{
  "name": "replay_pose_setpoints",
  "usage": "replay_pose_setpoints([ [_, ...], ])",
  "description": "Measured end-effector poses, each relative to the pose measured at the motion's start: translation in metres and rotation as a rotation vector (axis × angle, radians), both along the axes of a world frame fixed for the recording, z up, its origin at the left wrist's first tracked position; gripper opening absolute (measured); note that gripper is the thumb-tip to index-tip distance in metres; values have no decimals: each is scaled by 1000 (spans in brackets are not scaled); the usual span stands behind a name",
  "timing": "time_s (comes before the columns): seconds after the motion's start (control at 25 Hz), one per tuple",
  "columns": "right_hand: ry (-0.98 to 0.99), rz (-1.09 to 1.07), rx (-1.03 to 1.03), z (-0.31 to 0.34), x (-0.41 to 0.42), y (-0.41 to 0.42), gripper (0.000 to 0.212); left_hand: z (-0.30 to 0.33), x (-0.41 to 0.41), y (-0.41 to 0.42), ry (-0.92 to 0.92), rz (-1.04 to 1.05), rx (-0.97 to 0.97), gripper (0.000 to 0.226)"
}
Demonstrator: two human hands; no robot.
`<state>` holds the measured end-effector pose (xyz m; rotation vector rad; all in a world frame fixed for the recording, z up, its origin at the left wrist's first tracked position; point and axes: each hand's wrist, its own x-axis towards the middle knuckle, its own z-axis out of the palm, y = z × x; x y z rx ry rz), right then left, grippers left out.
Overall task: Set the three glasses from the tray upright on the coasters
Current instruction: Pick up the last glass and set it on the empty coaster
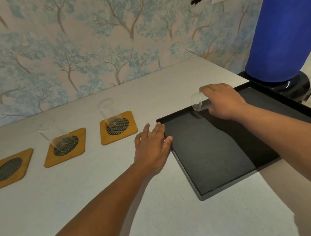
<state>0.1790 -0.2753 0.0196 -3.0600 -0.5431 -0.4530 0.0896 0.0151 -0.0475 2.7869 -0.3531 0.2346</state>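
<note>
third glass (198,102) gripped lying over tray (222,168) by right hand (223,101) | tray edge steadied by flat, spread left hand (153,146) | far-left coaster (7,170) kept vacant for it

Black tray (202,195) (coasters (118,128) yellow-brown, mesh-patterned)

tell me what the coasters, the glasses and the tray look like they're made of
The coasters look like light wood or bamboo with a smooth finish, each holding a dark round mesh-patterned inset. The glasses seem to be clear, thin-walled glass; the wallpaper shows through them, though clear plastic is possible. The tray is black with a matte floor and a slightly glossy rim, perhaps plastic or lacquered wood.
</note>
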Motion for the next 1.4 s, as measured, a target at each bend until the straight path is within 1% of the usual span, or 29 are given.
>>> replay_pose_setpoints([
  [0.08,-33,51,86,8,-13,21,75,1,-8,10,-8,8,-52,83],
  [0.24,-55,168,217,25,-43,80,75,12,-19,61,-13,55,-51,60],
  [0.32,-36,215,260,26,-54,112,75,17,-26,91,-17,90,-58,55],
  [0.48,17,314,382,23,-72,205,76,21,-54,175,-35,186,-96,54],
  [0.64,130,361,510,12,-86,307,77,18,-84,266,-65,291,-132,51],
  [0.76,190,423,540,2,-96,381,80,14,-106,341,-80,354,-185,48],
  [0.88,216,468,599,-6,-102,452,77,12,-123,416,-97,449,-243,45],
  [0.92,241,468,634,-9,-103,472,76,12,-126,438,-97,467,-233,45],
  [1.0,303,468,700,-14,-105,515,79,10,-131,481,-70,492,-154,48],
  [1.12,335,506,740,-19,-104,563,82,3,-132,529,-35,508,-38,48],
  [1.24,385,497,845,-20,-98,601,80,-5,-126,566,-35,502,-27,43],
  [1.4,561,408,1065,-27,-78,642,69,-16,-118,584,-43,484,-56,48],
])
